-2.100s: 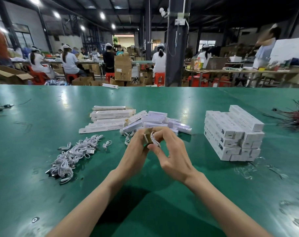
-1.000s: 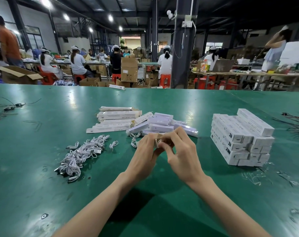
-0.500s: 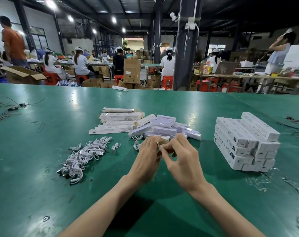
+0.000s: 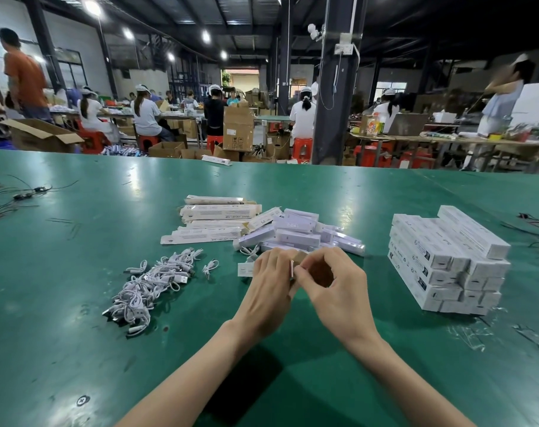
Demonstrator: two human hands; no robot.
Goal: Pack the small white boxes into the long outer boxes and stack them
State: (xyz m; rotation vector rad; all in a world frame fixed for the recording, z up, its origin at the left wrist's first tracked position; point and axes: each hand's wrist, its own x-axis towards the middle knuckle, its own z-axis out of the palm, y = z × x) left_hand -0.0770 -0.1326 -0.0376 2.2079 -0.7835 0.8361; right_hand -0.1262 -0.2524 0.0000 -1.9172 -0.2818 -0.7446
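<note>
Item 1, your left hand point(image 4: 269, 291) and right hand point(image 4: 339, 288): brought together at the near centre of the green table point(image 4: 77, 272), both closed on one long outer box point(image 4: 299, 261). Its brown inner flap shows between your fingertips; a white end point(image 4: 245, 269) sticks out to the left past your left hand.

Item 2, small white boxes point(image 4: 296, 232): loose heap just beyond your hands, some overlapping.

Item 3, flat outer boxes point(image 4: 212, 221): a few unfolded sleeves to the far left of the heap, printed side up.

Item 4, finished stack point(image 4: 447, 260): filled boxes laid in crossed layers, right of your hands and well apart from them.

Item 5, coiled white cables point(image 4: 151, 285): a pile to the near left, untouched.

Step in hand, as judged: you are working the end flap of the box you hold, either opening it for filling or tucking it shut; whether it is already filled cannot be told.

Next move, as judged: seat the flap squarely without creasing it, then carry the box right and lay it flat on the stack, crosswise to the layer below so the pile stays steady.
</note>
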